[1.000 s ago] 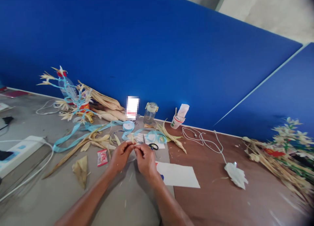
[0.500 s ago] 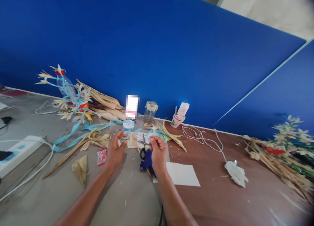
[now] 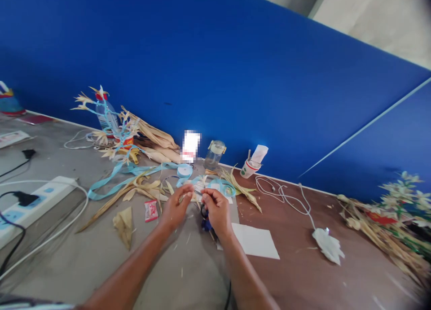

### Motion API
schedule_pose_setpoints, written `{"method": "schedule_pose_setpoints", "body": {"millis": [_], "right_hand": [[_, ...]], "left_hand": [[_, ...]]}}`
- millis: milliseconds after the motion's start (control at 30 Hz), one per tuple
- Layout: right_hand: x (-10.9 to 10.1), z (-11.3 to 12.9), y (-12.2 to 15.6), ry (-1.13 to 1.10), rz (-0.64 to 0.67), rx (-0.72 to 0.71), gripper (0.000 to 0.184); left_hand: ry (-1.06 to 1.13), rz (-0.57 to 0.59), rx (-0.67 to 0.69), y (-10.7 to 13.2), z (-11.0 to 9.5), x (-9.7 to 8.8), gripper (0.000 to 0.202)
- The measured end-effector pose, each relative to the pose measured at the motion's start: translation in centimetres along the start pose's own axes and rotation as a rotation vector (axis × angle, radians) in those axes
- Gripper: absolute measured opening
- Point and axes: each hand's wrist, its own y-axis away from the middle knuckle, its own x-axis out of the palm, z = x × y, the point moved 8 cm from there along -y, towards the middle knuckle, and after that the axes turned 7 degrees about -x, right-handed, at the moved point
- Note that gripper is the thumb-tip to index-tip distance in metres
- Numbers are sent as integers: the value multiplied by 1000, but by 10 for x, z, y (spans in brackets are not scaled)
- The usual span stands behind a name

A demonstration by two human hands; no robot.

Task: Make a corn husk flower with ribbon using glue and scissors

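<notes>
My left hand [image 3: 178, 206] has its thumb and fingers curved together beside the fingertips of my right hand. My right hand [image 3: 217, 211] is closed in a pinch; what it holds is too small to make out. Just beyond the fingertips shows a pale husk flower [image 3: 203, 181], with a loop of light blue ribbon [image 3: 226, 185] to its right. Scissors with black handles [image 3: 203, 210] lie under the hands, mostly covered. A dark blue tool [image 3: 206, 225] is partly hidden by my right wrist. A roll of blue ribbon [image 3: 184, 170] stands behind my left hand.
Dry corn husks [image 3: 150, 133] and a blue-stemmed husk flower branch [image 3: 117, 133] are at back left. A lidded jar [image 3: 214, 154], paper cup [image 3: 250, 168], white cable [image 3: 283, 191] and white paper [image 3: 256, 242] are on the table. A power strip [image 3: 43, 207] lies left.
My left hand has moved right, up against my right hand, and its fingers have drawn together. My right hand stays pinched. The view has swung slightly left.
</notes>
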Motion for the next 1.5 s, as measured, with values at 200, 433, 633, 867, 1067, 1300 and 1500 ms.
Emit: {"method": "schedule_pose_setpoints", "body": {"millis": [200,433,633,867,1067,1300,1500], "right_hand": [[30,-1,-14,-32,142,28,16],[65,-18,-47,59,203,32,18],[98,-31,-87,347,309,19,14],[143,-42,-104,472,380,9,15],[159,-46,-110,603,384,-3,18],[161,-43,-120,754,311,-40,25],[167,-42,-121,906,229,-140,25]], "left_hand": [[72,-24,-38,-2,6,-2,32],[58,-274,-26,-4,20,-21,29],[-97,-400,160,6,2,-29,27],[-247,-400,334,19,-20,-25,27],[-253,-438,332,16,-15,-32,27],[-266,-397,297,13,-11,-31,26],[-236,-402,288,13,-12,-32,24]]}}
